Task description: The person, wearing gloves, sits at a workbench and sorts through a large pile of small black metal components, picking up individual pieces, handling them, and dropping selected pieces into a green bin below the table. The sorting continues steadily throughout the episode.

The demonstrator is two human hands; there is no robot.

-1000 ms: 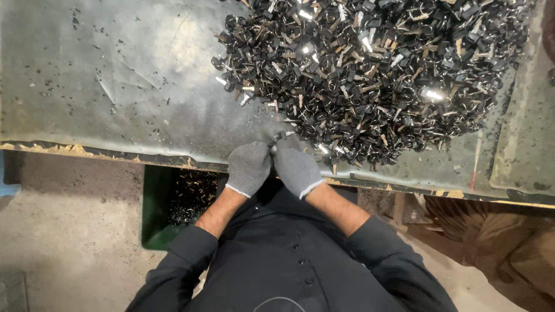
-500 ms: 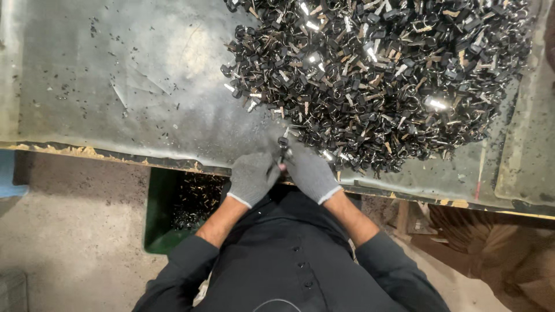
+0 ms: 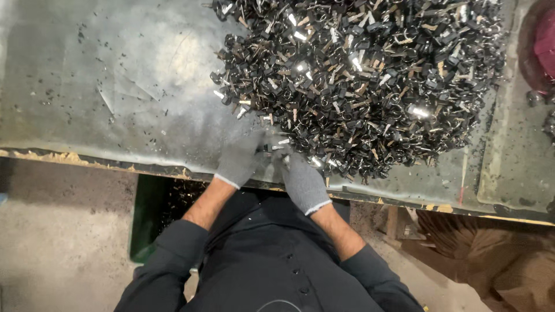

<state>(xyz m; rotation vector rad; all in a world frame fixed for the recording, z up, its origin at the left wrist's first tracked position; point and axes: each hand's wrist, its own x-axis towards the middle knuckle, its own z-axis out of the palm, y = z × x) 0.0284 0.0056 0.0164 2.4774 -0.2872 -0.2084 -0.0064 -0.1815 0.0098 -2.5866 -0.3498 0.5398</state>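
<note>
At the counter's near edge, head view: both gloved hands meet just in front of the person's chest, at the foot of the heap.
Left hand (image 3: pixel 240 162): grey knit glove, forearm bare below a pushed-up dark sleeve, arm angled up and to the right; fingers curled inward toward the other hand, pinched on a small metal piece (image 3: pixel 270 148) between the two hands.
Right hand (image 3: pixel 300 179): same grey glove, forearm angled up and to the left; fingers bent round the same small piece from the other side, the grip partly blurred.
Small metal piece: held low over the counter (image 3: pixel 115 86), just beside the heap's near edge, its exact shape too small to tell.
Heap (image 3: pixel 358 81): a broad pile of small dark and shiny metal parts covering the right half of the worn grey counter.
Green bin (image 3: pixel 147 219): under the counter edge, left of the person's left arm, dark bits inside.
</note>
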